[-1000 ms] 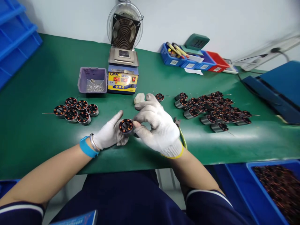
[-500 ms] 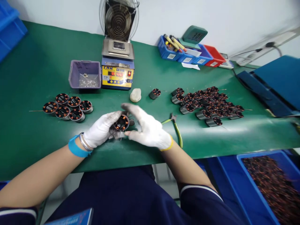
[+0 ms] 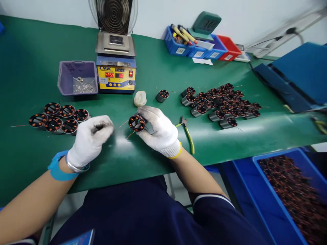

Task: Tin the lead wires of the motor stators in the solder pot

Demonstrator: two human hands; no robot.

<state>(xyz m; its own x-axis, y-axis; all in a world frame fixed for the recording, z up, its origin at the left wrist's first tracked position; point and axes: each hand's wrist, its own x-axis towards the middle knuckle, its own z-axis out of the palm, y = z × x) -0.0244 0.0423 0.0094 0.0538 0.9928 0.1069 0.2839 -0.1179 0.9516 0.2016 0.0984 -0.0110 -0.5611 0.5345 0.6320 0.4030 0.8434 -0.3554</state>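
Observation:
A motor stator (image 3: pixel 137 123), a metal ring with copper windings and loose wire ends, is gripped by my white-gloved right hand (image 3: pixel 159 131) above the green table. Two thin copper wires stick out from its left side. My left hand (image 3: pixel 89 139), also gloved, is apart from it, fingers curled against the thumb; whether anything small is pinched there is hidden. Just beyond that hand stands a small group of stators (image 3: pixel 53 124). Green-handled cutters (image 3: pixel 189 137) lie right of my right hand. A whitish lump (image 3: pixel 140 98) and a single stator (image 3: pixel 162 96) sit behind it.
At the back are a solder pot unit (image 3: pixel 116 76) with a lit display and a purple bin (image 3: pixel 65 90) holding metal bits. Small blue bins (image 3: pixel 180 51) and a red one (image 3: pixel 228 51) line the wall. Many stators (image 3: pixel 219 105) stand at right; a blue crate (image 3: pixel 268 183) sits below.
My left hand has let go of the stator and moved left, its fingers now curled. My right hand has closed around the stator. The camera view has shifted somewhat.

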